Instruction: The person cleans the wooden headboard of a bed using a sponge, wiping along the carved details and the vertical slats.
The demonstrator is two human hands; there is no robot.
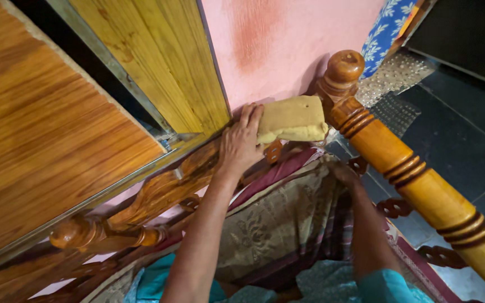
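Note:
My left hand (241,141) grips a folded tan cloth (293,119) and presses it against the top of a carved wooden headboard (169,188), close to the turned bedpost (366,132) by the pink wall (276,45). My right hand (343,173) reaches down onto the patterned brown and maroon bedcover (279,219). Its fingers are tucked into the fabric at the bed's corner, so their grip is hidden. Both forearms come up from the bottom of the view.
A wooden door (164,62) and a wood-grain panel (35,129) stand at the left. The dark tiled floor (461,134) lies to the right with a perforated mat (391,78) and a blue floral cloth (385,28). A second knob (74,233) sits lower left.

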